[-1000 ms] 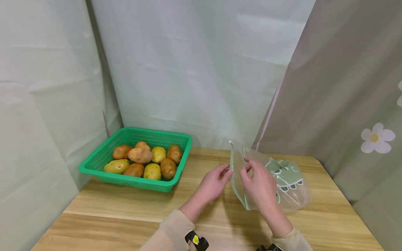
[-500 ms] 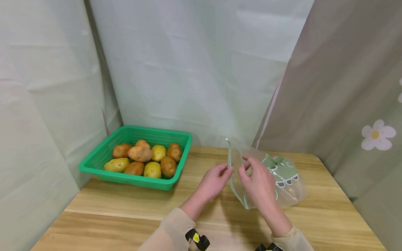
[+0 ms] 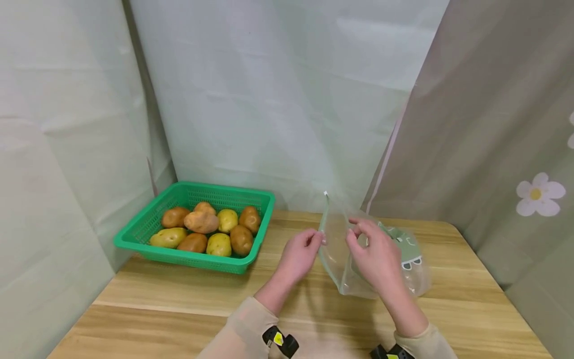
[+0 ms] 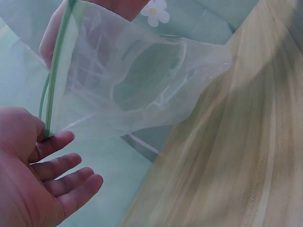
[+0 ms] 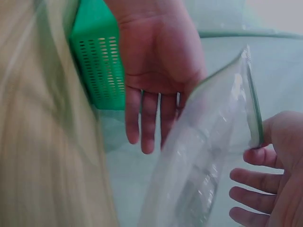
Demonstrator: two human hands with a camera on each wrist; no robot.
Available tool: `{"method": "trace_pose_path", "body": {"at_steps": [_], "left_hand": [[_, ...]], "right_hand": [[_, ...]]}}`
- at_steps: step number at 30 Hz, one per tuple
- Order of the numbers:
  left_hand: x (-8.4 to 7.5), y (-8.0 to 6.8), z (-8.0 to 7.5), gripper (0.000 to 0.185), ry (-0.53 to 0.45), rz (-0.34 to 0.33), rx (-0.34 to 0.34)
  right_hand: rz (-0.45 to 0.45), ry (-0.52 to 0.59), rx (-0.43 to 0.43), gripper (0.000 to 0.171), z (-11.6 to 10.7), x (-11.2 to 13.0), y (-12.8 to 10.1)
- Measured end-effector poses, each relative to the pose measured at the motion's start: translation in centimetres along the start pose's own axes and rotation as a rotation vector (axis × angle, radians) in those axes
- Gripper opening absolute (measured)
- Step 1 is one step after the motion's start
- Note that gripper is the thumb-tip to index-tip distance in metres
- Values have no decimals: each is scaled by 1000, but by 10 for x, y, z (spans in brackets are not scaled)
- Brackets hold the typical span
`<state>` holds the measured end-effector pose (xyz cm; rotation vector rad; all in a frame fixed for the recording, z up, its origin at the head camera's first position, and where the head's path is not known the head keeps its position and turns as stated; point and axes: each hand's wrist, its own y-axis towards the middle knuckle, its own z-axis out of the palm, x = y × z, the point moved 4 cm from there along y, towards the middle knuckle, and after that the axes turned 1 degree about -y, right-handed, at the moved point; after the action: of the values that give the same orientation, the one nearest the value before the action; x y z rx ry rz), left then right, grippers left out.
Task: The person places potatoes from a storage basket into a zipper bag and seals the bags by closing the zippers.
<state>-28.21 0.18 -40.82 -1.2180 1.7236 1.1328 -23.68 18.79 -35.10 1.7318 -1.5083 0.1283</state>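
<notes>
A clear plastic zip bag with a green cartoon print and a green strip along its mouth is held above the table; its mouth gapes toward the left. My left hand pinches the left edge of that mouth between thumb and index finger. On the opposite edge, my right hand pinches the plastic, its other fingers spread in the right wrist view. Through the bag, the left wrist view shows a green printed shape and no contents. Part of the print is hidden behind my right hand in the head view.
A green perforated basket holding several brown and yellow potatoes stands at the back left of the wooden table. Pale curtains hang behind and at both sides, close to the table's edges.
The two edges of the bag's mouth have been drawn further apart. My left hand has shifted slightly left and my right hand slightly right. The basket and potatoes have stayed put.
</notes>
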Motion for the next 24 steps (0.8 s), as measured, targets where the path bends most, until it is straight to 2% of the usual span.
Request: {"method": "trace_pose_path", "body": {"at_steps": [8,15,19,24], "left_hand": [[0,2,-7,31,23,1,-56],[-2,3,-15,30,51,-10,-101],[-2,4,-18,29,62,-11,-101],[-2,6,-26,28,48,-4,-124]], "right_hand": [[37,87,48,26,-12,0,8],[-3,183,-26,24,-16,3,12],[3,274,-71,25,-21,4,11],[24,324,-125,25,-31,5,9]]}}
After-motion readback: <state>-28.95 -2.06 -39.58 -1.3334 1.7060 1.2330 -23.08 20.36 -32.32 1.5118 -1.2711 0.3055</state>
